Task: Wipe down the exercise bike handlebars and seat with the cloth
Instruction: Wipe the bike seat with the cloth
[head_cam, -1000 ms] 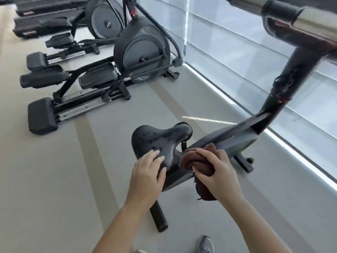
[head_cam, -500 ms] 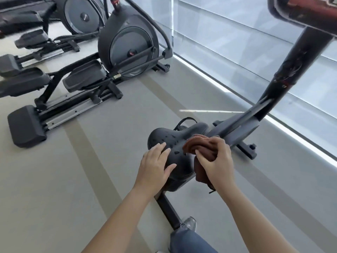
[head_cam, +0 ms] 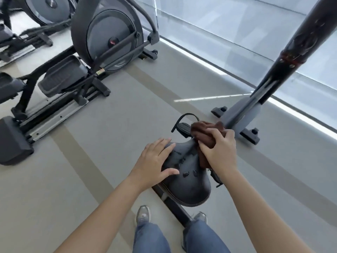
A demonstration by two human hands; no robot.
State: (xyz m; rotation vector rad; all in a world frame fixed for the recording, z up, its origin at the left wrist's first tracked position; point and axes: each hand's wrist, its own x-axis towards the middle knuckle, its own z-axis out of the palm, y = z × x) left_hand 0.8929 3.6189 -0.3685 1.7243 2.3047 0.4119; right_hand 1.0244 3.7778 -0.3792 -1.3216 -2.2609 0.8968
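Observation:
The exercise bike's black seat (head_cam: 189, 183) lies below me, its narrow nose pointing away. My left hand (head_cam: 155, 164) rests flat on the seat's left side, fingers spread, holding nothing. My right hand (head_cam: 219, 152) is closed on a bunched brown cloth (head_cam: 202, 132) and presses it against the nose of the seat on the right. The bike's dark post (head_cam: 291, 57) rises to the upper right. The handlebars are out of view.
An elliptical trainer (head_cam: 102, 39) with foot pedals and rails stands to the left, more machines behind it. A window wall (head_cam: 228, 24) runs along the right. The bike's pedal (head_cam: 183, 127) and front foot (head_cam: 248, 133) lie past the seat. My shoes (head_cam: 143, 215) stand on grey floor.
My view has tilted down and I have shifted behind the seat. My right hand has slid the cloth forward to the seat's nose. My left hand stays flat on the seat.

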